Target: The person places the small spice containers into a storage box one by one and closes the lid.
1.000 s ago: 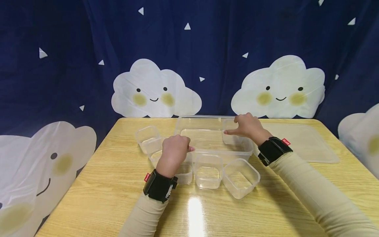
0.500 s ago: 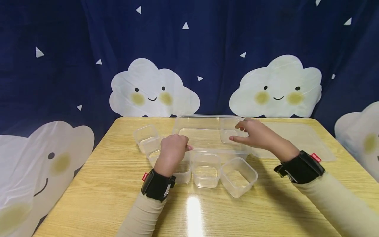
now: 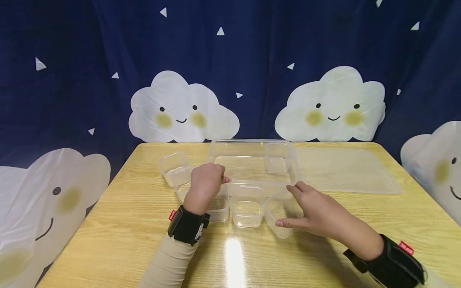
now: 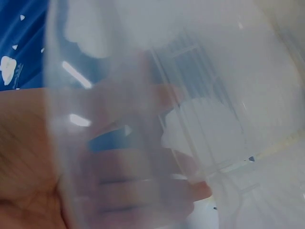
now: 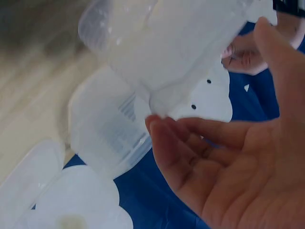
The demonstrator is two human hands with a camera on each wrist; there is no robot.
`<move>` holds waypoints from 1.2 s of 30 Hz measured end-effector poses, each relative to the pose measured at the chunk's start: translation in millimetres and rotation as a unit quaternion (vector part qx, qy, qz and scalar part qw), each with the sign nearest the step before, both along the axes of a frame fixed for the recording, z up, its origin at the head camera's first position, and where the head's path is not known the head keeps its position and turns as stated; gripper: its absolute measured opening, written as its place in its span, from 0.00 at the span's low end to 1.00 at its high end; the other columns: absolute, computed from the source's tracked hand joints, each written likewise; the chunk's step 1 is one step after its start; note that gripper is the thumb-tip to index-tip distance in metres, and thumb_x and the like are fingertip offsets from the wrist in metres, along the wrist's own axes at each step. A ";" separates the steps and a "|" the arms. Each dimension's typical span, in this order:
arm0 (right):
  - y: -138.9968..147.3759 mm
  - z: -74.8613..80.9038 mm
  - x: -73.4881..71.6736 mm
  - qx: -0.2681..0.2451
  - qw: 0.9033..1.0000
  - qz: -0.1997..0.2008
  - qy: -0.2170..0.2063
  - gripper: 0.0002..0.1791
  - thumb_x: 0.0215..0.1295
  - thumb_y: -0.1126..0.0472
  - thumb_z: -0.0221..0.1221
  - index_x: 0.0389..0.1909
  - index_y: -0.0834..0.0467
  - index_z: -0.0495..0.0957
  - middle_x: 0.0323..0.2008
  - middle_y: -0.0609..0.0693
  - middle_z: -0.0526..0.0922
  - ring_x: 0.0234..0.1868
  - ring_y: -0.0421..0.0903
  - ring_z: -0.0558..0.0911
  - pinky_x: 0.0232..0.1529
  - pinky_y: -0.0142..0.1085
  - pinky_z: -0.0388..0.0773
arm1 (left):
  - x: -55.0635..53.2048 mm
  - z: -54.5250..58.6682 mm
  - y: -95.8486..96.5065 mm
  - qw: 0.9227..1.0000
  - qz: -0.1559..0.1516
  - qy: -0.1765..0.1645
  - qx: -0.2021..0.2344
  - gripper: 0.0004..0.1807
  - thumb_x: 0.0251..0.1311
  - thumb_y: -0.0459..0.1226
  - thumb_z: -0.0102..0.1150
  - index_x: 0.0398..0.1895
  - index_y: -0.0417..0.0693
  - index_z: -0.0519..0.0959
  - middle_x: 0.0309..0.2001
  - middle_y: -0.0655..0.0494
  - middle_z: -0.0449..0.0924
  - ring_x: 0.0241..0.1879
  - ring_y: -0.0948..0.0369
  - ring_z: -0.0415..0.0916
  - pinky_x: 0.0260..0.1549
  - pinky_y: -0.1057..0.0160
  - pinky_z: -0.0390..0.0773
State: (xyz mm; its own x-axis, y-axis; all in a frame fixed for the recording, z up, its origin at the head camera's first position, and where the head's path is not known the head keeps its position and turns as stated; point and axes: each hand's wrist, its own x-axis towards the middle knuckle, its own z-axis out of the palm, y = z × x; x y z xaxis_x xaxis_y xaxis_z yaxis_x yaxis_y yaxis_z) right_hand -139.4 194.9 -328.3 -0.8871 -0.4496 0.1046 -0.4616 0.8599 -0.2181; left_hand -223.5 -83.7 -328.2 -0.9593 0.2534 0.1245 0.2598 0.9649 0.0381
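Observation:
My left hand (image 3: 205, 184) grips the near rim at the left of a large clear plastic box (image 3: 241, 172); in the left wrist view its fingers (image 4: 143, 167) show through clear plastic. My right hand (image 3: 322, 210) is spread over the rightmost small clear tub (image 3: 279, 212). Its thumb lies over the tub's near side and its fingertips are at the far rim, with a wide gap between. The right wrist view shows the fingers (image 5: 167, 148) right by the tub's corner. Another small tub (image 3: 276, 164) stands inside the large box, in its far right corner.
A small tub (image 3: 247, 208) stands just in front of the box, with another (image 3: 219, 214) partly under my left wrist. More tubs, including one farther back (image 3: 175, 166), are at the left. A flat translucent lid (image 3: 345, 170) lies right of the box. A cloud-patterned curtain (image 3: 259, 60) hangs behind.
My right hand has left the tub inside the large box and come back toward me, over the rightmost tub in front. The left hand has kept its place on the box.

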 end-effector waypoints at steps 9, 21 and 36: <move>2.4 -5.5 4.2 -0.009 1.000 0.025 0.015 0.51 0.55 0.37 0.71 0.67 0.72 0.69 0.57 0.64 0.77 0.53 0.58 0.81 0.47 0.50 0.82 | 1.8 -1.6 -1.8 1.000 -0.003 0.008 0.000 0.17 0.61 0.54 0.64 0.24 0.52 0.82 0.28 0.49 0.85 0.32 0.48 0.84 0.26 0.51 0.79; 26.0 -0.6 3.1 -0.062 0.992 0.086 -0.074 0.46 0.59 0.53 0.70 0.75 0.62 0.62 0.70 0.62 0.69 0.69 0.65 0.68 0.60 0.62 0.70 | 3.2 -0.8 -1.7 1.000 -0.004 0.018 -0.004 0.17 0.60 0.53 0.64 0.25 0.52 0.82 0.26 0.50 0.84 0.31 0.48 0.84 0.24 0.52 0.79; -5.0 -15.9 12.9 0.027 0.997 -0.025 0.062 0.51 0.55 0.28 0.65 0.59 0.71 0.76 0.54 0.65 0.76 0.52 0.63 0.76 0.46 0.54 0.80 | -0.8 -2.2 -0.5 1.000 0.001 0.002 0.004 0.18 0.61 0.54 0.63 0.22 0.52 0.79 0.27 0.51 0.83 0.31 0.48 0.83 0.26 0.51 0.79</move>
